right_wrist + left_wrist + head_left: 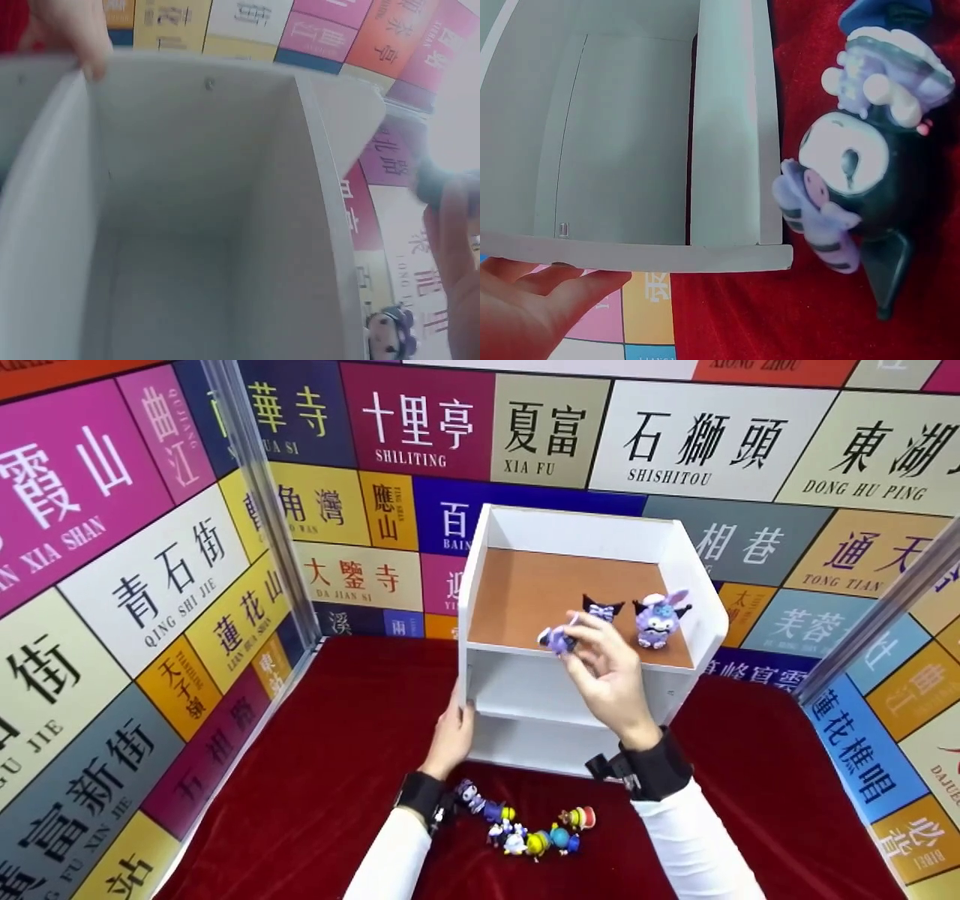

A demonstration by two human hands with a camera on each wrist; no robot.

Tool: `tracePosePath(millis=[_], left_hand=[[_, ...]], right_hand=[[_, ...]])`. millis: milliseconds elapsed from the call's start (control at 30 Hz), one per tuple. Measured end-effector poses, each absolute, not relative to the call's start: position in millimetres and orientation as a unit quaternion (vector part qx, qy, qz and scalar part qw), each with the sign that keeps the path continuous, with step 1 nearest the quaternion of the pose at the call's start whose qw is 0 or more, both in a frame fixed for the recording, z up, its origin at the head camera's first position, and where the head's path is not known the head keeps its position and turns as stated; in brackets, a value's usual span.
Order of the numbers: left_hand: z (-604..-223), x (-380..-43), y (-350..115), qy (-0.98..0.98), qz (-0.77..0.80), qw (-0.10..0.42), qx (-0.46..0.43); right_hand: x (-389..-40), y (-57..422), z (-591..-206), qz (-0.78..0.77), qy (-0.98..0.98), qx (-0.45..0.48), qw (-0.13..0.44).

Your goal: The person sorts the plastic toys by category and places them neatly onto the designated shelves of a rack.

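Note:
My right hand (611,679) pinches a small purple figurine (559,640) above the front edge of a white toy shelf (574,720) with a brown top board. In the right wrist view, glare washes out what the right hand (456,270) holds. My left hand (450,735) rests against the shelf's left side panel. Its fingers (592,289) lie along the panel's outer face in the left wrist view. On the top board stand a fluffy purple figurine with rabbit ears (657,622) and a black-eared figurine (602,609), partly hidden by my right hand.
Several small figurines (536,841) lie on the dark red cloth (330,735) in front of the shelf. A black-and-purple figurine (855,165) lies close to the shelf's base. Walls of colourful sign panels (427,424) rise behind and at both sides.

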State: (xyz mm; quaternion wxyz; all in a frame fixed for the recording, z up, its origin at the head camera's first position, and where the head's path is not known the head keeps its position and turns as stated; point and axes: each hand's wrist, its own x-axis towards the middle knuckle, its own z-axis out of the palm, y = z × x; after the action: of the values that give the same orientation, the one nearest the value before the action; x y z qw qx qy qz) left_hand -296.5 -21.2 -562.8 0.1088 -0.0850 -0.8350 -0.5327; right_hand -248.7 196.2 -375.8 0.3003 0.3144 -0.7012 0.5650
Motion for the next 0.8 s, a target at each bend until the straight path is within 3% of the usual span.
tracePosePath(millis=[300,800], left_hand=[[-563,-295,-21,-0.833,-0.536,0.109,-0.083],[-563,-297,-22,-0.83,-0.54,0.106,-0.094]], right_hand=[[-260,186,-376,0.353,-0.793,0.23,0.441],[-270,179,-380,0.255,-0.822,0.188,0.474]])
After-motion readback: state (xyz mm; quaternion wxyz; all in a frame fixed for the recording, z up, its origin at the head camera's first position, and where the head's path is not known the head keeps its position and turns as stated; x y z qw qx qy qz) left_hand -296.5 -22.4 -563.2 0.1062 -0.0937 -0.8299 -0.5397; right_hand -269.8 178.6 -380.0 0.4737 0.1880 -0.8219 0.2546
